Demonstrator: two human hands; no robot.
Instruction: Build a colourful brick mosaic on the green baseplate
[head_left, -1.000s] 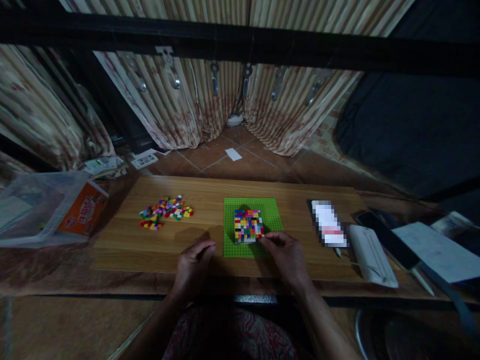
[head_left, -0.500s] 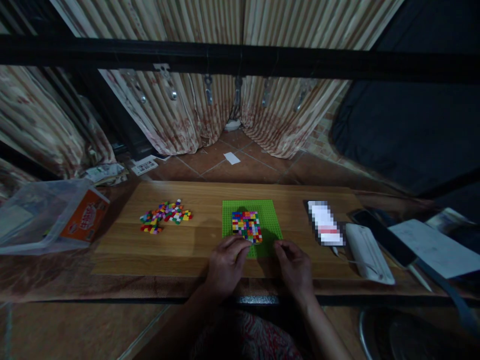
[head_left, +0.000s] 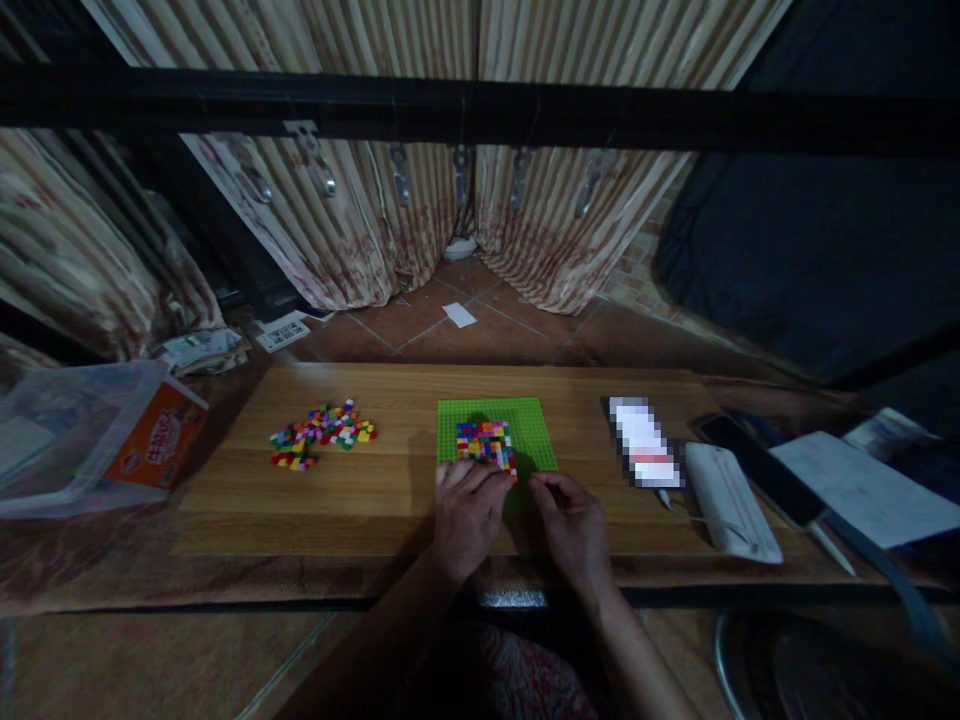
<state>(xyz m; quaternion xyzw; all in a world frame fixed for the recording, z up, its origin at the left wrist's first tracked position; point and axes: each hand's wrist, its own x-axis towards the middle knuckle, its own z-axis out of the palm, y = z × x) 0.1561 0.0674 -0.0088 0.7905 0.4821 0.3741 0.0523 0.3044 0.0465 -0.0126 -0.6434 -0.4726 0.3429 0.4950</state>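
Note:
A green studded baseplate (head_left: 534, 425) lies on the wooden board, carrying a square patch of small multicoloured toy bricks (head_left: 484, 437). My left hand (head_left: 471, 510) rests over the patch's lower left part, its fingers bent and drawn together, the fingertips at the patch's near right corner. Whatever those fingertips may hold is hidden. Just to the right, my right hand (head_left: 576, 520) is closed in a pinch above the near right part of the baseplate. Anything inside that pinch is too small to make out. Loose toy bricks (head_left: 326, 430) lie in a heap to the left.
On the left stands a clear plastic box (head_left: 82, 420) with an orange label. A phone with a blurred screen (head_left: 645, 445), a white power bank (head_left: 731, 500) with a cable, a dark flat object (head_left: 757, 465) and white paper (head_left: 862, 485) lie right. The wooden board (head_left: 300, 520) bears the bricks.
My left hand has turned and come forward over the lower left of the brick patch, covering more of it. My right hand has come slightly closer to it. The view has shifted slightly.

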